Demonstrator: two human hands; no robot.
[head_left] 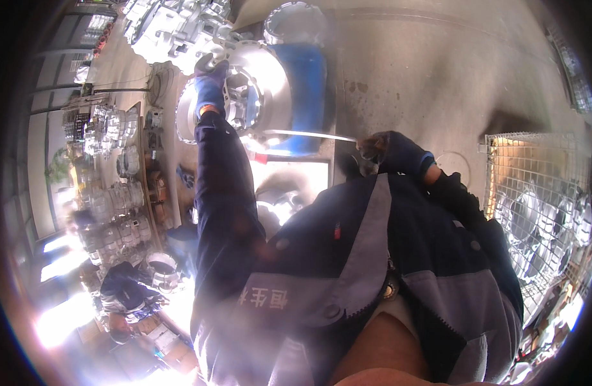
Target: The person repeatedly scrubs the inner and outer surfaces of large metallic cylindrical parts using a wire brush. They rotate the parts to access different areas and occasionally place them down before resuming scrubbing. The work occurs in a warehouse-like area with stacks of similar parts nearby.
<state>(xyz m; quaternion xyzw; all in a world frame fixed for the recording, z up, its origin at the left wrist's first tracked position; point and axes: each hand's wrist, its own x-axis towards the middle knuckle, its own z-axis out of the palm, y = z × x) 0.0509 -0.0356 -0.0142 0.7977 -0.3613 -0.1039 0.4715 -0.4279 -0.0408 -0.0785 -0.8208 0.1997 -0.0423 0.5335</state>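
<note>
A large round silver metal casting (pixel 260 83) sits on a blue stand (pixel 309 77) in front of me. My left hand (pixel 212 72), in a dark blue glove, reaches out and rests on the casting's upper left rim. My right hand (pixel 392 153), also gloved, is closed around the end of a thin, long metal rod (pixel 309 135). The rod runs left toward the lower edge of the casting. My dark blue work jacket fills the lower middle of the view and hides what lies under it.
A wire mesh cage (pixel 534 193) with metal castings stands at the right. Racks of several shiny castings (pixel 112 186) line the left side, with more castings (pixel 173 29) piled at the top. Another person (pixel 125 293) crouches at lower left. Bare concrete floor (pixel 424 64) lies beyond.
</note>
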